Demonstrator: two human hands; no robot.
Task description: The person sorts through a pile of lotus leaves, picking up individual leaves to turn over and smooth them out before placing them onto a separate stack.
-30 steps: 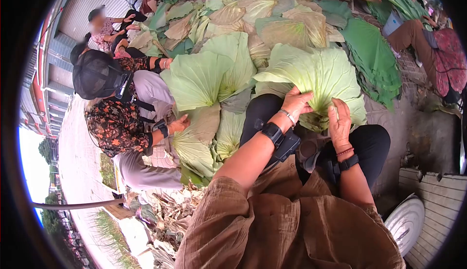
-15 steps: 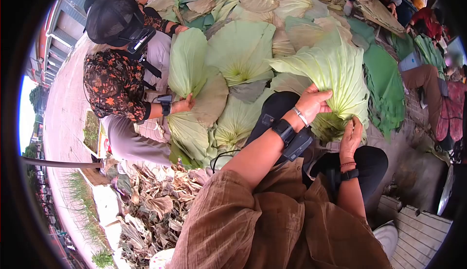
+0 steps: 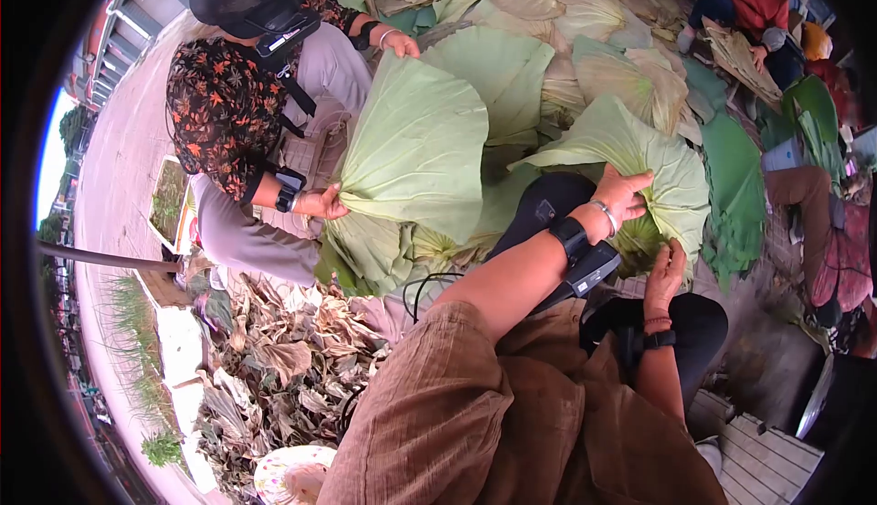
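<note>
A large pale green leaf (image 3: 671,171) with ribbed veins is spread between my two hands, folded and curving over my knee. My left hand (image 3: 623,196) lies on its near side, thumb and fingers closed on the leaf. Lower and to the right, my right hand (image 3: 665,276) pinches the leaf's lower edge. Under the leaf, a darker yellow-green fold shows between the hands. Beyond it lies a broad layer of overlapping green and brownish leaves (image 3: 585,11).
At the left, a person in a cap (image 3: 242,94) holds another large leaf (image 3: 416,148) with both hands. Crumpled dry leaves (image 3: 283,359) are heaped at the lower left, beside a floral dish (image 3: 292,473). Other people (image 3: 744,2) sit at the right.
The view has shifted slightly. My left hand's fingers are more spread over the leaf. The other person's leaf has swung up and to the right, opened out flatter.
</note>
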